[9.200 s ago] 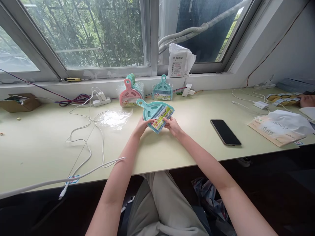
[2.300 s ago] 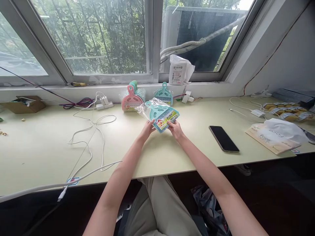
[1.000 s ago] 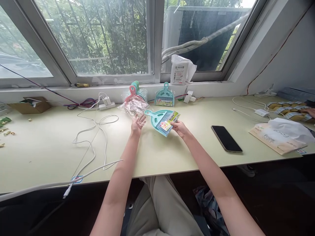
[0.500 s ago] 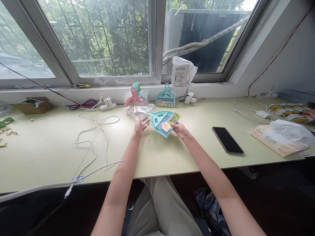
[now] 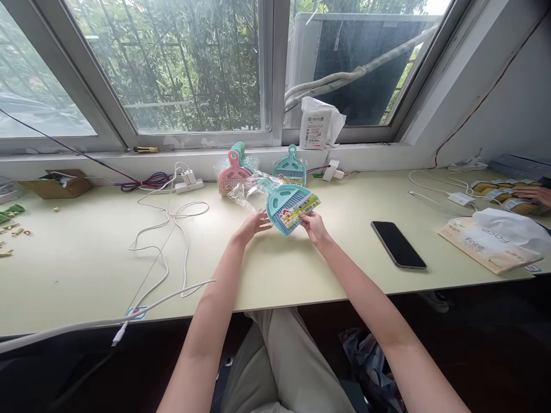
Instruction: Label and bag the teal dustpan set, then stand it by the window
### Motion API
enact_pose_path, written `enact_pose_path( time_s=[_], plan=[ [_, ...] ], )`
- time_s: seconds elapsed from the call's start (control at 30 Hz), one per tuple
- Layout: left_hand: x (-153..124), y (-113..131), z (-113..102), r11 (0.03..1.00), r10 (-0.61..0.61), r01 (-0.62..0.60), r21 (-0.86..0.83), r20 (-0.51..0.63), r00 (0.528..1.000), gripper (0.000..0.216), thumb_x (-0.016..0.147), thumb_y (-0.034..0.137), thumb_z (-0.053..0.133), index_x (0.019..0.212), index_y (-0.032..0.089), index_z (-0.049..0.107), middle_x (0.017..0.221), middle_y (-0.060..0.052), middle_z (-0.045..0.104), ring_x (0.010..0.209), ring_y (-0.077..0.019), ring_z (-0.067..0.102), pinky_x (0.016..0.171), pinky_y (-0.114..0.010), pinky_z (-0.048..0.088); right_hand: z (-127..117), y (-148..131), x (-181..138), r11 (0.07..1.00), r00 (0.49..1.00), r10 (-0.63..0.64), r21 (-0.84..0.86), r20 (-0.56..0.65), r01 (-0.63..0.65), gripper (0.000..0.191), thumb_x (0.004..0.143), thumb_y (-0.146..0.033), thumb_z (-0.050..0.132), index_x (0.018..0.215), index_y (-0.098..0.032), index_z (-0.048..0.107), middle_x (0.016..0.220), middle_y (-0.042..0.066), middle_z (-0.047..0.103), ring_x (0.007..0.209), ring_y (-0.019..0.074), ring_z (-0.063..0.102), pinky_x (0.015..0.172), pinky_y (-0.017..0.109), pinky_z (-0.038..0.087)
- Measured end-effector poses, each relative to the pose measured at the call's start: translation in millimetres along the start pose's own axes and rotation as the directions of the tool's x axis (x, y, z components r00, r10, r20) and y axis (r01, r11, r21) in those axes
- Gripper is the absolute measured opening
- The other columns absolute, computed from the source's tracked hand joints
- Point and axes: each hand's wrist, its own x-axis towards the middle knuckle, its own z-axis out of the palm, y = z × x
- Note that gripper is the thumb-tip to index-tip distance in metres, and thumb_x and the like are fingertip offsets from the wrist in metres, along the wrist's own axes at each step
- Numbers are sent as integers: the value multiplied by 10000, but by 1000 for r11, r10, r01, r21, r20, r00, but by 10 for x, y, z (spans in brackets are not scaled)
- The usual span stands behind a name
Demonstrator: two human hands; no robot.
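Observation:
A teal mini dustpan-and-brush set (image 5: 286,205) with a colourful label hangs tilted just above the pale green desk (image 5: 77,252). My right hand (image 5: 313,225) pinches its lower right edge at the label. My left hand (image 5: 255,222) grips a crumpled clear plastic bag (image 5: 244,194) at the set's left side, and the bag's mouth lies around the handle end. Behind them a stack of pink and teal bagged sets (image 5: 232,172) leans on the sill wall, and one teal set (image 5: 289,167) stands beside it.
A black phone (image 5: 398,244) lies right of my hands. White cables (image 5: 166,241) and a power strip (image 5: 188,182) cover the left. A "Face" package with a white bag (image 5: 486,238) sits far right, where another person's hand (image 5: 536,195) rests. A cardboard box (image 5: 51,182) stands far left.
Since a second ago my left hand has brought the clear bag rightward up against the teal set, and my right hand has tilted the set so its handle points into the bag.

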Motion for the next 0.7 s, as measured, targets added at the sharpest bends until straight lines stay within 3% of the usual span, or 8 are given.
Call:
enact_pose_path(
  time_s=[0.13, 0.3, 0.47, 0.57, 0.7],
  plan=[
    [50, -14, -23, 999, 12, -18, -49, -109, 994, 391, 787, 540, 575, 914, 175, 642, 808, -47, 653, 767, -166, 610, 773, -330, 506, -27, -30, 16, 998, 995, 57, -15, 80, -56, 167, 692, -170, 735, 841, -144, 665, 934, 66, 720, 923, 201, 670, 911, 342, 539],
    [109, -60, -27, 990, 130, -141, -17, -283, 950, 362, 750, 514, 634, 876, 174, 640, 693, -15, 622, 659, -139, 584, 682, -279, 496, 10, 1, 8, 995, 984, 99, -35, 146, -95, 215, 653, -188, 766, 841, -138, 673, 917, 70, 725, 893, 206, 675, 879, 361, 548],
    [59, -21, 18, 993, 121, -116, 36, -208, 971, 468, 730, 483, 681, 1121, 239, 604, 868, -43, 688, 753, -167, 645, 768, -318, 509, 57, -4, -25, 999, 997, 45, -8, 58, -45, 205, 658, -188, 766, 831, -147, 665, 918, 64, 722, 889, 194, 676, 880, 338, 551],
    [15, 35, 22, 996, 88, -85, 23, -189, 978, 582, 767, 569, 596, 1271, 287, 525, 897, -60, 694, 781, -185, 663, 757, -336, 522, 38, -38, -19, 1000, 999, 4, 11, 39, -4, 182, 668, -187, 758, 821, -152, 666, 919, 59, 723, 897, 196, 677, 879, 331, 555],
    [-8, 73, -9, 996, 89, -94, -12, -208, 974, 574, 814, 622, 482, 1261, 268, 547, 965, -82, 673, 819, -185, 661, 713, -321, 534, 6, -55, 9, 998, 996, 57, -22, 66, -56, 167, 675, -169, 751, 821, -148, 674, 898, 70, 727, 870, 206, 687, 862, 344, 563]
  ],
)
